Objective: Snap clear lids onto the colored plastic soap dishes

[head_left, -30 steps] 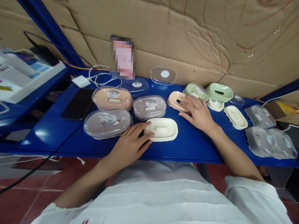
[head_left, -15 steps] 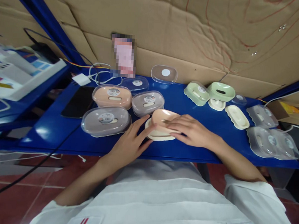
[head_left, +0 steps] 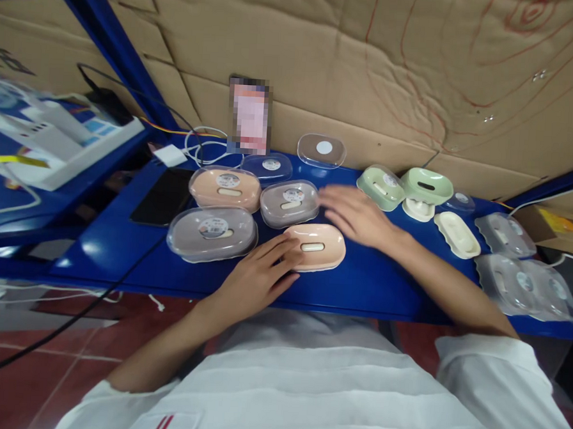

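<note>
A peach soap dish (head_left: 316, 247) sits on the blue shelf (head_left: 383, 280) in front of me, fitted over a cream base that is now hidden under it. My left hand (head_left: 259, 278) rests flat with its fingertips touching the dish's left end. My right hand (head_left: 356, 213) hovers open and blurred just behind the dish, beside a grey lidded soap box (head_left: 289, 203), holding nothing.
A peach lidded box (head_left: 225, 188) and a larger grey lidded box (head_left: 212, 232) lie left. Loose clear lids (head_left: 321, 150) stand at the back, green dishes (head_left: 427, 185) and a cream tray (head_left: 456, 233) right, clear lids (head_left: 525, 283) far right. A black phone (head_left: 165, 196) and cables lie at the left.
My right hand brought the peach dish from the back, set it onto the cream base by my left hand, let go and moved back toward the rear. My left hand stayed.
</note>
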Demonstrator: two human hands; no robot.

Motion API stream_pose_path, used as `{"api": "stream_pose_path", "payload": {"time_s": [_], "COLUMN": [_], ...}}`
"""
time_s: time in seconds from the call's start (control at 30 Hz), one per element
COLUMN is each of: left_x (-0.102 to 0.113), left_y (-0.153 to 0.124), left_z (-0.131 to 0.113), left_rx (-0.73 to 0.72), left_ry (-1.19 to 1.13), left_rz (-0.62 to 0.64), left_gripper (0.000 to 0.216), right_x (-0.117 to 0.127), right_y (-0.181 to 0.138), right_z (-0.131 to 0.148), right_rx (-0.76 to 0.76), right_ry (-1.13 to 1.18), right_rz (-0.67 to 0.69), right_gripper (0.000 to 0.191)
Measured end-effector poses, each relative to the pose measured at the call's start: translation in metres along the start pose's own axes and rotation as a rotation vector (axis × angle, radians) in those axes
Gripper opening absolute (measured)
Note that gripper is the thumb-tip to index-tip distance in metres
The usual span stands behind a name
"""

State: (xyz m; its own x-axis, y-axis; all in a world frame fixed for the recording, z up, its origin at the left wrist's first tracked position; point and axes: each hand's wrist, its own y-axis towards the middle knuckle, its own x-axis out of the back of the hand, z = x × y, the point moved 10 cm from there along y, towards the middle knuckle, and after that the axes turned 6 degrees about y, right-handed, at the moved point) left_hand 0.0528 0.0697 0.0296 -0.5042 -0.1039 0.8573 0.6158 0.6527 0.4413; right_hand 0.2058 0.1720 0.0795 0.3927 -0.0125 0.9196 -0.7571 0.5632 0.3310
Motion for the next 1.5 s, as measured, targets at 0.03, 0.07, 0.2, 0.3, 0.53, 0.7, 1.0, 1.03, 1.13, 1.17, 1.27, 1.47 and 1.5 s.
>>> {"api": "stream_pose_path", "payload": {"time_s": [0.03,0.07,0.2,0.3,0.53,0.7,1.0,1.03,1.13,1.17,1.27,1.47,1.5], "left_x": [0.000,0.000,0.000,0.000,0.001,0.001,0.006,0.007,0.009,0.009,0.010,0.013,0.013], "left_y": [0.000,0.000,-0.001,-0.001,0.001,0.002,-0.002,-0.003,-0.004,-0.004,-0.004,-0.003,-0.003], "left_z": [0.000,0.000,-0.002,-0.002,-0.002,-0.003,-0.001,0.001,0.007,0.008,0.008,0.007,0.008], "left_rx": [0.002,0.002,-0.013,-0.018,-0.017,-0.028,0.029,0.054,0.123,0.133,0.121,0.091,0.089], "left_ry": [-0.006,-0.009,0.010,0.025,0.015,-0.010,-0.013,-0.020,-0.055,-0.064,-0.068,-0.071,-0.074], "left_rz": [0.005,0.007,0.014,0.016,0.014,0.020,-0.003,-0.013,-0.041,-0.045,-0.054,-0.089,-0.098], "left_gripper": [0.036,0.036,0.036,0.035,0.036,0.041,0.044,0.050,0.068,0.072,0.076,0.052,0.048], "right_x": [0.007,0.012,0.013,0.013,0.010,0.001,0.012,0.012,0.005,0.002,-0.011,-0.026,-0.026], "right_y": [0.015,0.030,0.075,0.078,-0.021,-0.094,-0.083,-0.081,-0.075,-0.074,-0.070,-0.072,-0.074], "right_z": [-0.024,-0.047,-0.117,-0.134,-0.077,-0.045,-0.031,-0.017,0.023,0.033,0.055,0.062,0.063], "right_rx": [-0.083,-0.160,-0.390,-0.493,-0.321,-0.288,-0.273,-0.223,-0.100,-0.073,-0.008,0.081,0.103], "right_ry": [-0.063,-0.124,-0.282,-0.288,-0.191,0.078,0.328,0.375,0.396,0.361,0.233,0.090,0.077], "right_rz": [-0.039,-0.074,-0.114,-0.158,0.030,0.121,-0.048,-0.036,0.021,0.031,0.062,0.082,0.073], "right_gripper": [0.046,0.051,0.072,0.053,0.028,0.056,0.050,0.050,0.051,0.051,0.054,0.052,0.051]}}
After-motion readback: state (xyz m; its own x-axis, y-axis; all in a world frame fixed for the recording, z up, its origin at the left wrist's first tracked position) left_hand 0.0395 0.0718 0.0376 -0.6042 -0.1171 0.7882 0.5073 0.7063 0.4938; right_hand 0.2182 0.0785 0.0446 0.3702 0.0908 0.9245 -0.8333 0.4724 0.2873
